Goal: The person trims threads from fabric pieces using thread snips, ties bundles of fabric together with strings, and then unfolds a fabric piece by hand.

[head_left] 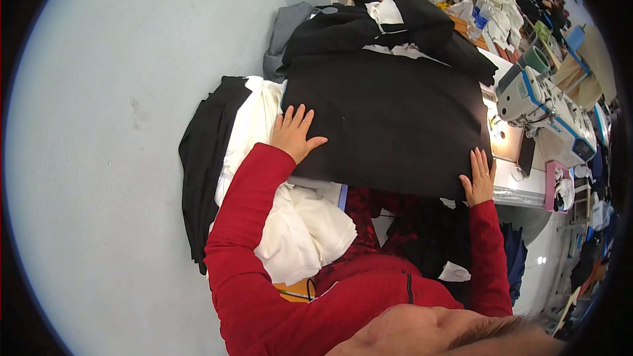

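A wide piece of black fabric [389,118] lies spread out flat in front of me. My left hand [296,134] rests on its left edge, fingers spread and thumb pointing right. At its lower right edge my right hand [479,178] lies with the fingers stretched upward and the thumb apart. Neither hand grips anything. Behind the flat piece is a heap of dark garments [356,26] with a white piece [385,12] on top. White cloth [303,231] hangs below the left edge, near my left sleeve.
A white sewing machine [547,115] stands at the right beside a lit plate. A pink box [559,186] sits at the table's right end. More black cloth [210,158] hangs at the left by the pale wall [119,125]. Other worktables and people are far back right.
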A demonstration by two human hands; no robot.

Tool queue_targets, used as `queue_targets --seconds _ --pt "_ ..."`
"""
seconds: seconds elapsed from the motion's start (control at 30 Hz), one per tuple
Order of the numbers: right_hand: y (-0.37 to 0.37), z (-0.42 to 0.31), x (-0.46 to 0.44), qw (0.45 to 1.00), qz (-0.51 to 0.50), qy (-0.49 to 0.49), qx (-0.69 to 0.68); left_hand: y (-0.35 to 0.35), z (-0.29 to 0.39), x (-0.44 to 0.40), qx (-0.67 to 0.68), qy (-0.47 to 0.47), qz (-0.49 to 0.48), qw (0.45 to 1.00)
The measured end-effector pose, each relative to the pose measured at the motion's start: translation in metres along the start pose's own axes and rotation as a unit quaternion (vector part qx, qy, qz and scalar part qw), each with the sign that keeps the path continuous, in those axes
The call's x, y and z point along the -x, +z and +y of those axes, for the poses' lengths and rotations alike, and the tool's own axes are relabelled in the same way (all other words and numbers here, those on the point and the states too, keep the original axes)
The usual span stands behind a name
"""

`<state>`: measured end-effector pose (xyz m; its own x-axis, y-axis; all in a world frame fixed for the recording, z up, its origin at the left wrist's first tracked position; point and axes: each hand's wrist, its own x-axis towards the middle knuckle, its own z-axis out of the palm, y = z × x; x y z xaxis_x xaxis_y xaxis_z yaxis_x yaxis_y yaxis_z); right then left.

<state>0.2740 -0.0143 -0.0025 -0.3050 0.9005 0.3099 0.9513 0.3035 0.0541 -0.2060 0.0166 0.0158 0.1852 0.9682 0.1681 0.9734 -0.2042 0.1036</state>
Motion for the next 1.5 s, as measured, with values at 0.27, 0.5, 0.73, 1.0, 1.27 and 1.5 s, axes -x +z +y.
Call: queue_targets --seconds 0.27,0.5,0.73,1.0,1.27,1.5 --pt "0.009 0.01 0.013 0.999 0.028 0.02 0.013 0.003 -0.001 -0.002 0.014 0.015 -0.017 1.0" --pt "0.009 0.013 0.022 0.998 0.036 0.052 -0.003 0.0 -0.004 -0.001 0.033 0.039 0.014 0.999" --pt "0.004 0.012 0.028 0.994 0.076 0.071 -0.037 0.004 -0.004 -0.005 0.053 0.082 0.022 0.995" --pt "0.005 0.015 0.036 0.978 0.156 0.085 -0.108 0.003 -0.003 -0.003 0.063 0.064 -0.021 0.996" --pt "-0.08 0.017 0.082 0.882 0.301 0.218 -0.291 0.003 -0.004 -0.004 0.089 0.054 -0.031 0.994" --pt "-0.224 -0.03 0.111 0.611 0.763 -0.167 -0.128 0.001 -0.006 -0.009 0.1 0.055 0.016 0.993"
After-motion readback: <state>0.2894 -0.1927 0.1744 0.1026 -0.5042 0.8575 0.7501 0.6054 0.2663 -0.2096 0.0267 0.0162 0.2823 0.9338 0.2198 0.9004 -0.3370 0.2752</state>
